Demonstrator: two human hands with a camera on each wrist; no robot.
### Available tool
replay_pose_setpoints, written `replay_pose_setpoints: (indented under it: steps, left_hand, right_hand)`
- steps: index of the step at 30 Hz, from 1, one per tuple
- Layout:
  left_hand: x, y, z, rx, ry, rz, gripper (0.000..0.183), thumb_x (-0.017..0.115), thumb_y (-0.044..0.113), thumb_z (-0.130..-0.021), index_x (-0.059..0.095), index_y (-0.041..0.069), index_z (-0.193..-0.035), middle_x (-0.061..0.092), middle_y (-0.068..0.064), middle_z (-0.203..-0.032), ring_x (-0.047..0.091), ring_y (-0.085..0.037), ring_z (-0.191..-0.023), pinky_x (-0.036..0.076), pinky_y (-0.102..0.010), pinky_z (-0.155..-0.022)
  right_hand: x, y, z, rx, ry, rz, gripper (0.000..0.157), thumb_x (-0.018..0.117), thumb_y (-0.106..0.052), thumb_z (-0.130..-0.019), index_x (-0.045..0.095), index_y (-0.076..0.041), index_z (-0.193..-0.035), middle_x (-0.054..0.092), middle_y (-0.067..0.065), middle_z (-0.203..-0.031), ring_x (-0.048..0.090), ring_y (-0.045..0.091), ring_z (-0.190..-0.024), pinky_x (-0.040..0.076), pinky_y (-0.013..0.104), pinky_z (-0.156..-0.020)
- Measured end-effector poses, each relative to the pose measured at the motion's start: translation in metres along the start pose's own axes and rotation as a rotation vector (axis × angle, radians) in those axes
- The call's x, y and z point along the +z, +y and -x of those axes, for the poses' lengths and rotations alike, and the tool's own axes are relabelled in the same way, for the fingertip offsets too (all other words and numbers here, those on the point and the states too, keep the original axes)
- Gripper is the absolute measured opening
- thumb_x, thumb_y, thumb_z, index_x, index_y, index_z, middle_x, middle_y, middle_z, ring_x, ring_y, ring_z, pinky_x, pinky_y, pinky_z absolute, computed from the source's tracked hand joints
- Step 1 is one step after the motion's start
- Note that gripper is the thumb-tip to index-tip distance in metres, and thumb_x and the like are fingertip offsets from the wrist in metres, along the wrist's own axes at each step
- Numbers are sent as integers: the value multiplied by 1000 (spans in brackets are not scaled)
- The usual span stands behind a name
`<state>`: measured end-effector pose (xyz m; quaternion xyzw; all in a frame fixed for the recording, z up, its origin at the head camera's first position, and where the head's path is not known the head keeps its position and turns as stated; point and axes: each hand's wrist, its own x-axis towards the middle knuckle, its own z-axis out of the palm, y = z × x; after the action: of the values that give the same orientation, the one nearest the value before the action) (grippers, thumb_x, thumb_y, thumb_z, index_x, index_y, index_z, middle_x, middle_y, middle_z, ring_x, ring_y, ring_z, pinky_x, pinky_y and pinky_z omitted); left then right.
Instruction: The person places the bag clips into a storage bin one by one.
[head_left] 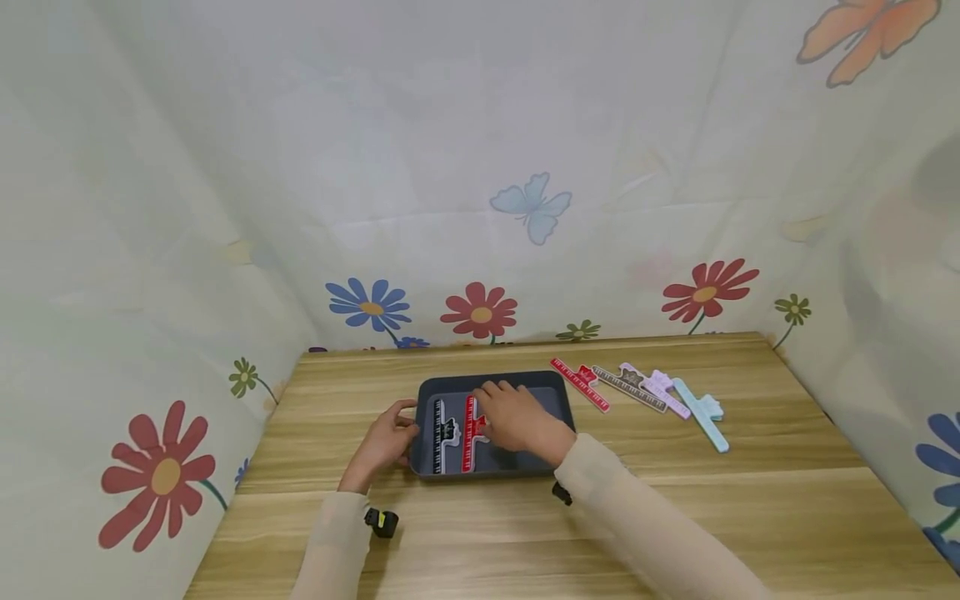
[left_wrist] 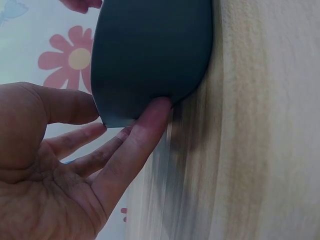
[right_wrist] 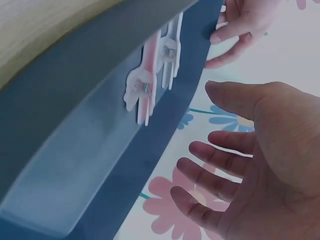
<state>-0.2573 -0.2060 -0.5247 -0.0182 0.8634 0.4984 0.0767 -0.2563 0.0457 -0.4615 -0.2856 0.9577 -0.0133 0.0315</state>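
My left hand (head_left: 390, 437) holds the left end of a dark grey tray (left_wrist: 150, 55), thumb at the rim and a fingertip against the outer wall. In the tray lie two long piano-key clips, a black one (head_left: 440, 437) on the left and a red one (head_left: 469, 433) beside it. Above the tray my right hand (right_wrist: 270, 165) has its fingers apart and nothing in them; in the head view it overlaps the red clip's grip. The right wrist view shows both clips from the side.
Right of the tray on the wooden table (head_left: 480, 542) lie more long clips: red (head_left: 577, 385), black-and-clear (head_left: 630, 388), lilac (head_left: 663, 392) and light blue (head_left: 702, 417). A flower-printed cloth (head_left: 420, 167) hangs behind the table and at both sides.
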Motion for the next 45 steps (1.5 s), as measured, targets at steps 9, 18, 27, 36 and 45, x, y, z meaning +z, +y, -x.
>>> replay_pose_setpoints:
  steps: [9, 18, 27, 36, 45]
  left_hand:
    - [1, -1, 0, 7, 4, -9, 51, 54, 8, -96, 43, 12, -146, 61, -27, -124, 67, -20, -71, 58, -35, -50]
    - [1, 0, 0, 3, 6, 4, 51, 55, 8, -95, 45, 13, -145, 61, -27, -124, 68, -22, -74, 58, -35, -50]
    - [-1, 0, 1, 1, 8, 14, 51, 55, 6, -94, 45, 11, -144, 60, -29, -124, 69, -25, -78, 59, -36, -50]
    - [-2, -1, 1, -13, 6, 16, 51, 55, 7, -94, 45, 12, -144, 60, -28, -125, 68, -25, -80, 59, -36, -51]
    - [-2, -1, 1, 0, 13, 15, 51, 54, 7, -94, 45, 12, -144, 62, -28, -121, 68, -23, -74, 58, -35, -49]
  right_hand:
    - [-9, 15, 12, -2, 81, -40, 63, 64, -39, -93, 43, -15, -147, 47, 6, -148, 45, 28, -136, 42, 53, -111]
    - [-22, 34, 27, -23, 161, -43, 63, 62, -41, -95, 42, -14, -148, 48, 6, -147, 45, 28, -136, 43, 51, -110]
    - [-36, 54, 38, 3, 185, -77, 63, 60, -40, -96, 41, -12, -149, 45, 9, -150, 43, 30, -138, 38, 53, -114]
    - [-42, 72, 41, 9, 215, -106, 59, 61, -34, -97, 42, -10, -147, 47, 13, -147, 45, 35, -135, 43, 57, -108]
    - [-40, 108, 44, -4, 199, -129, 57, 62, -29, -96, 44, -4, -144, 49, 18, -142, 51, 38, -127, 47, 54, -103]
